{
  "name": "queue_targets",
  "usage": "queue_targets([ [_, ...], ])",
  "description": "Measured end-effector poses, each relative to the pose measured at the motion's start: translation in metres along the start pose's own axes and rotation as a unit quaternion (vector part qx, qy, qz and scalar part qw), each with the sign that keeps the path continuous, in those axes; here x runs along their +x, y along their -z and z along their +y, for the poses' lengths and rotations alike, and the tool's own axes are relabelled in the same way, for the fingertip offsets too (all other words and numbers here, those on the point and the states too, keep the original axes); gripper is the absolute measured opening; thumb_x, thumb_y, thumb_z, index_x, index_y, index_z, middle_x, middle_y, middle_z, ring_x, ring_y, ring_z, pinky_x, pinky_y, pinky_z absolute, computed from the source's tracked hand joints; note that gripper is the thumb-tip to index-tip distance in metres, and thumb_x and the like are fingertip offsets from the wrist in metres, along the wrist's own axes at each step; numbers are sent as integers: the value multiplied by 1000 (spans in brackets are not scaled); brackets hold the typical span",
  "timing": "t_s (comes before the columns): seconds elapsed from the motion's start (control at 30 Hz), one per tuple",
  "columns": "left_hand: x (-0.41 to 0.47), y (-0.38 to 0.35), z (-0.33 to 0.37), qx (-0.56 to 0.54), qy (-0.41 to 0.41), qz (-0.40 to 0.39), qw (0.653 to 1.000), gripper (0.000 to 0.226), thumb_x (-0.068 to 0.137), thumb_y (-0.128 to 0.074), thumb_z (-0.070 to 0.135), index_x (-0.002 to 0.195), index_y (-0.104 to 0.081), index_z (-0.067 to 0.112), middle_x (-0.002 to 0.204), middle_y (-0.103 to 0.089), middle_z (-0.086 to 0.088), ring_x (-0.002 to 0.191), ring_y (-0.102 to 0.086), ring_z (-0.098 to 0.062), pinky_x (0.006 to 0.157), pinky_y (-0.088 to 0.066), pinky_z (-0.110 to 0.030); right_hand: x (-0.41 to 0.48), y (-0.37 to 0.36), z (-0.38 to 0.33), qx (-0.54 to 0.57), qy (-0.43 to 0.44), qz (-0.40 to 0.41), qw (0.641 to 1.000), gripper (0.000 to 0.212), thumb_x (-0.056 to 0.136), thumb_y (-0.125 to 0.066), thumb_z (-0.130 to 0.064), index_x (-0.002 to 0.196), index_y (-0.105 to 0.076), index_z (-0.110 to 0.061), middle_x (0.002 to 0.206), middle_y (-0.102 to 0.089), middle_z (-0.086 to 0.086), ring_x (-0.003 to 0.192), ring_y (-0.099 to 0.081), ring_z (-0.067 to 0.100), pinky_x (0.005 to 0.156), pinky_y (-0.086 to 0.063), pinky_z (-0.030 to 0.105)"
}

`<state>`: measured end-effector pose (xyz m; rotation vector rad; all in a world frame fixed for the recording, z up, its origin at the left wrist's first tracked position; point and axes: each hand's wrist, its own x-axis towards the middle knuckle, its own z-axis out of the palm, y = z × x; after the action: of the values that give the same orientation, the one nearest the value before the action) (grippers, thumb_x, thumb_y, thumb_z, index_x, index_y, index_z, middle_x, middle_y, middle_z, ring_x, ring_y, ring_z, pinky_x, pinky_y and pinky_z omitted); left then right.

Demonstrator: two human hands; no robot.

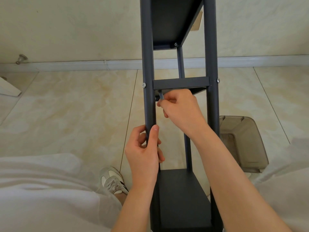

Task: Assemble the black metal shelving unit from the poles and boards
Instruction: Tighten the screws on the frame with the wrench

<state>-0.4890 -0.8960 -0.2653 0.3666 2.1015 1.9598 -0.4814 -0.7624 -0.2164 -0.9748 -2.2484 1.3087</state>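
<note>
Left pole (149, 106) is gripped by left hand (143, 151) so unit (212, 101) is steadied. Key (161, 95) is pinched by right hand (180, 111) under middle board (181, 84) corner, likely for bolt tightening.

Smoky plastic bin (242, 143) beside a sneaker (112, 180) (tiled floor (66, 106))

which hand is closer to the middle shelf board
Right. The right hand is just below the middle shelf board, pinching a small tool at its corner; the left hand grips the left pole farther down, clear of the board.
</note>
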Motion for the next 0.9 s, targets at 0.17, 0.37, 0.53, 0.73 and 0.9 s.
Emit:
queue_targets([
  [0.17, 0, 0, 0, 0, 1, -1, 1000, 34, 83, -61, 52, 99, -64, 22, 68, -63, -5, 35, -53, -21, 36, -44, -25, 0, 2, -1, 7, -3, -11, 1000, 18, 95, -59, -19, 85, -73, -13, 61, -61, 0, 56, -55, 5, 52, -40, 7],
  [0.37, 0, -1, 1, 6, -2, 0, 1000, 35, 82, -59, 54, 99, -64, 24, 68, -63, -3, 36, -54, -21, 36, -46, -24, 1, -2, 0, 31, 8, -4, 999, 21, 95, -60, -18, 81, -73, -10, 58, -61, 4, 52, -50, 4, 49, -40, 6],
  [0.53, 0, 0, 1, 3, -3, -2, 1000, 31, 83, -60, 51, 98, -64, 24, 68, -63, -4, 36, -54, -21, 36, -46, -25, 0, -6, 3, 39, 24, 10, 999, 25, 96, -60, -21, 76, -73, -13, 58, -65, -2, 54, -56, 1, 53, -41, 5],
  [0.73, 1, -1, 1, 2, -5, -3, 1000, 34, 83, -60, 51, 100, -65, 21, 68, -63, -4, 37, -54, -21, 36, -47, -24, 1, -14, 8, 36, 57, 14, 998, 25, 97, -59, -15, 75, -73, -16, 60, -64, -14, 54, -57, -8, 55, -39, 3],
  [0.9, 0, 0, 1, 2, -7, -4, 1000, 30, 85, -61, 50, 99, -65, 23, 68, -63, -4, 36, -54, -23, 36, -46, -26, 3, -29, 13, 41, 104, 74, 991, 43, 95, -60, -9, 56, -51, -26, 41, -46, -23, 52, -53, -9, 57, -37, 2],
])
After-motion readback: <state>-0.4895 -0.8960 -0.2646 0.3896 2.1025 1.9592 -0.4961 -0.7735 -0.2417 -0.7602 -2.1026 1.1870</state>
